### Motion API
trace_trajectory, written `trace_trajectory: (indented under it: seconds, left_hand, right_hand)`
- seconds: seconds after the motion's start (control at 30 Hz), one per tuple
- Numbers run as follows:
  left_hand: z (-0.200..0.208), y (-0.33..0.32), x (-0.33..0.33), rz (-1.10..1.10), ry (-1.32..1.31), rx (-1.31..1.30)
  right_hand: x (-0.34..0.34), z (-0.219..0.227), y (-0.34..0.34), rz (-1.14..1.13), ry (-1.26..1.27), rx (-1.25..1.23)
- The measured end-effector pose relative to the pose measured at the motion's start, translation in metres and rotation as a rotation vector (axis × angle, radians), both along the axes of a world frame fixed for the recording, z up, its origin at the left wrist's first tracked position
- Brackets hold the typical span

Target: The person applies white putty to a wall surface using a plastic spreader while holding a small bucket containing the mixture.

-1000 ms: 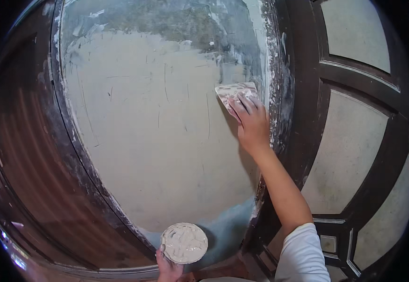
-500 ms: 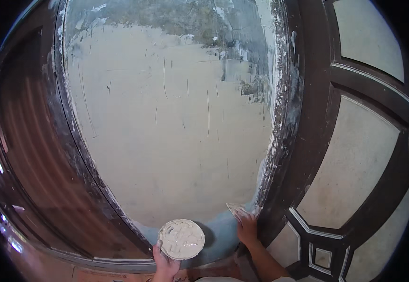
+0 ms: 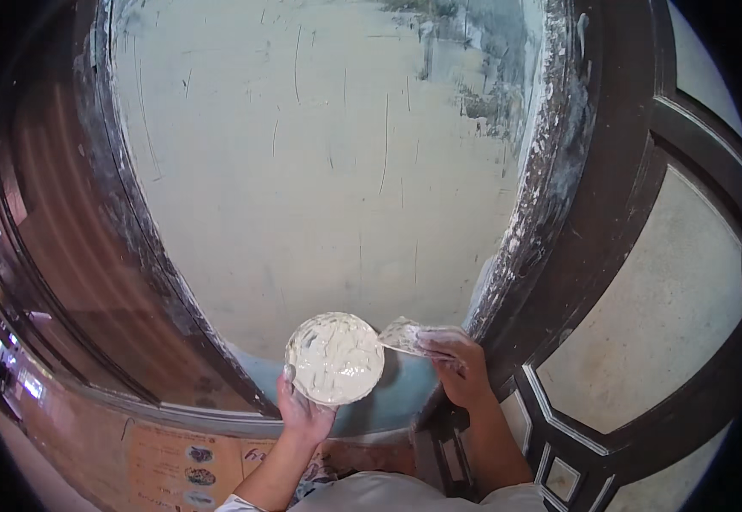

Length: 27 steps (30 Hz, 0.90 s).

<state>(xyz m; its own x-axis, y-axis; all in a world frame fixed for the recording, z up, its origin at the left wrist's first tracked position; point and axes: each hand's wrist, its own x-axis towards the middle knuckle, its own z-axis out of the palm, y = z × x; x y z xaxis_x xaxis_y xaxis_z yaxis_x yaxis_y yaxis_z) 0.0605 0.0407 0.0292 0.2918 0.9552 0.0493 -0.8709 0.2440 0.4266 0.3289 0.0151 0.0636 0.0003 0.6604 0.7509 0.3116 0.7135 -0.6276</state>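
My left hand [image 3: 304,411] grips a round, shallow container [image 3: 334,358] from below, thumb on its rim. Thick off-white paste, perhaps putty or plaster, fills it with a rough, wet surface. In my right hand [image 3: 460,363] is a paste-smeared putty knife [image 3: 405,334], its blade tip right at the container's right rim; whether it touches I cannot tell. Fingers cover most of its handle. Behind both hands stands a wall panel [image 3: 320,230], coated pale cream over most of its face, with thin vertical scratches. Its bottom strip shows bluish-grey.
Dark trim with white smears [image 3: 524,230] borders the panel on the right. Past it stands dark brown framework with pale inset panels [image 3: 644,316]. A brown glossy panel [image 3: 55,247] is at left. Printed cardboard [image 3: 162,465] lies on the floor at lower left.
My right hand has drawn the putty knife away from the panel's lower right corner, leftward to the container's rim. The view has tilted down, and the container sits higher in it.
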Motion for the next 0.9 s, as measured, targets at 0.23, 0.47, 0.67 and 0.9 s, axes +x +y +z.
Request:
trace_trajectory:
  seconds: [0.23, 0.47, 0.67, 0.9]
  left_hand:
    - [0.005, -0.008, 0.001, -0.011, 0.053, 0.084]
    - [0.014, -0.008, -0.001, 0.031, 0.092, 0.043]
    - [0.019, -0.011, -0.011, 0.041, 0.133, 0.093]
    - [0.017, -0.008, -0.026, 0.016, 0.105, 0.113]
  right_hand:
    - [0.0, 0.009, 0.007, -0.001, -0.16, 0.112]
    - [-0.027, 0.022, 0.005, 0.163, -0.488, 0.22]
    - [-0.036, 0.024, 0.004, 0.11, -0.481, 0.269]
    - [-0.059, 0.026, 0.003, 0.041, -0.552, 0.26]
